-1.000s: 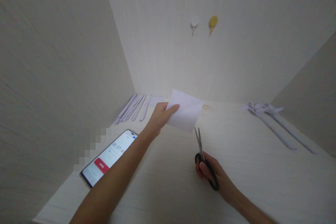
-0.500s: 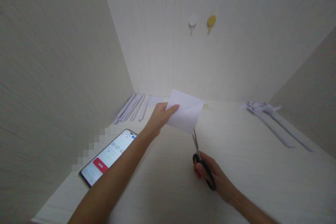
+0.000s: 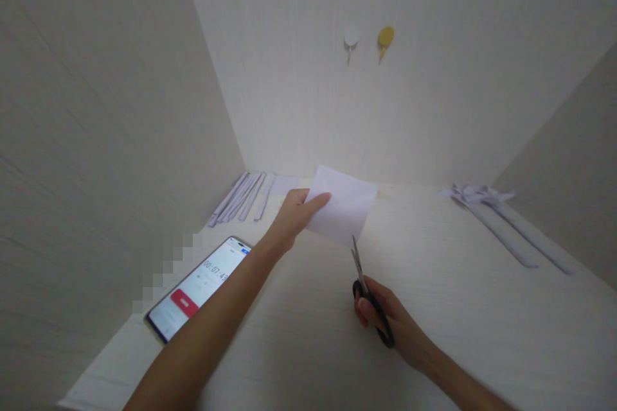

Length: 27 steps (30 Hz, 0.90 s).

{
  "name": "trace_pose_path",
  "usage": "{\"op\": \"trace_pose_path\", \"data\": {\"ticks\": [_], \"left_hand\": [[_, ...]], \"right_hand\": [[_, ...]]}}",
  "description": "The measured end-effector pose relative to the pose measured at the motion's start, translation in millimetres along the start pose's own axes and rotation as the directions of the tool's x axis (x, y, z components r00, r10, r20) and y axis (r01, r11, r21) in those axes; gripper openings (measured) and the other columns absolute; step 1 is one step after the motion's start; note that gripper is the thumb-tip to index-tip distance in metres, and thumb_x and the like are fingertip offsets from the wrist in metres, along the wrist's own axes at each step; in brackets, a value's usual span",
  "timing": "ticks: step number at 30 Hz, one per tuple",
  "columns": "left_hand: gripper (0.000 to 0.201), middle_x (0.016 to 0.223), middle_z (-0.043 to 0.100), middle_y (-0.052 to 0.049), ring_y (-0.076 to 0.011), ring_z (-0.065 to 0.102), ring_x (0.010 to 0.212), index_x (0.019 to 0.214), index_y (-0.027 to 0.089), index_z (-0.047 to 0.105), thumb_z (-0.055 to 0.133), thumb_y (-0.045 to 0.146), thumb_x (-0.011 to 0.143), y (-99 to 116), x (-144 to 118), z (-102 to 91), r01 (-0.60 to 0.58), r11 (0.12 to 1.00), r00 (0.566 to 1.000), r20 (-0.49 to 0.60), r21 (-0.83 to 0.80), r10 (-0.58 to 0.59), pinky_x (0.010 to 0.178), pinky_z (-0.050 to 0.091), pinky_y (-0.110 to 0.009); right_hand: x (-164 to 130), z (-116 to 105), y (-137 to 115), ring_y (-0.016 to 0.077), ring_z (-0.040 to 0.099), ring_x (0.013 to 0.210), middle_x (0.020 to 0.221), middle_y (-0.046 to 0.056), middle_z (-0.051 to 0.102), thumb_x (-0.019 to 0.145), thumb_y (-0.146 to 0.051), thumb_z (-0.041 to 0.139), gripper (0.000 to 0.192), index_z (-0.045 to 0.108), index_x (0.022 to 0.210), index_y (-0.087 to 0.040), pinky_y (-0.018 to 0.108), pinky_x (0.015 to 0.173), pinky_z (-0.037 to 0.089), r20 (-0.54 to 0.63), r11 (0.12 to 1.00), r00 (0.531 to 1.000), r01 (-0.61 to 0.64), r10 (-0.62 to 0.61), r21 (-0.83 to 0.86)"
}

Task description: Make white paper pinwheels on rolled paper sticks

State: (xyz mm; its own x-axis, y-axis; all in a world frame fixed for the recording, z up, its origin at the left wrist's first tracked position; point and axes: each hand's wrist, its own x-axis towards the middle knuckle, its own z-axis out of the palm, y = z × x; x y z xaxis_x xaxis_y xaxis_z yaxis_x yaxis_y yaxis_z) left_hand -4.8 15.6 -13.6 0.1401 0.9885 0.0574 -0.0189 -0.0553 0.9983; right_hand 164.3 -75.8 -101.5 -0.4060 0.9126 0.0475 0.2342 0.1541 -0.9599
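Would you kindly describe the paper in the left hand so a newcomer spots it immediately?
Start at the pale table and find the left hand mid-view. It holds the paper, near the tips of the scissors. Unlike the narrow strips lying on the table, it is broad and held up.

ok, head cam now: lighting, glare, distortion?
Head view: dim, soft light, back wall brighter than the left wall; phone lit, digits readable; paper pale, no obvious glare; walls splay as with a wide lens; pixelated blocks beside the phone.
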Motion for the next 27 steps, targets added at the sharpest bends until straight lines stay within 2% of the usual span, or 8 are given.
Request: {"op": "trace_pose_path", "data": {"ticks": [27], "left_hand": [[0.025, 0.056, 0.058, -0.002, -0.0104, 0.050, 0.046, 0.063, 0.010, 0.060, 0.058, 0.035, 0.061, -0.1, -1.3, 4.1, 0.027, 0.999, 1.000, 0.015, 0.030, -0.027, 0.045, 0.035, -0.020]], "right_hand": [[-0.5, -1.1, -2.0, 0.0098, 0.034, 0.053, 0.058, -0.003, 0.036, 0.077, -0.050, 0.039, 0.034, 0.037, 0.062, -0.018, 0.023, 0.048, 0.025, 0.015, 1.000, 1.000, -0.026, 0.026, -0.006]]}}
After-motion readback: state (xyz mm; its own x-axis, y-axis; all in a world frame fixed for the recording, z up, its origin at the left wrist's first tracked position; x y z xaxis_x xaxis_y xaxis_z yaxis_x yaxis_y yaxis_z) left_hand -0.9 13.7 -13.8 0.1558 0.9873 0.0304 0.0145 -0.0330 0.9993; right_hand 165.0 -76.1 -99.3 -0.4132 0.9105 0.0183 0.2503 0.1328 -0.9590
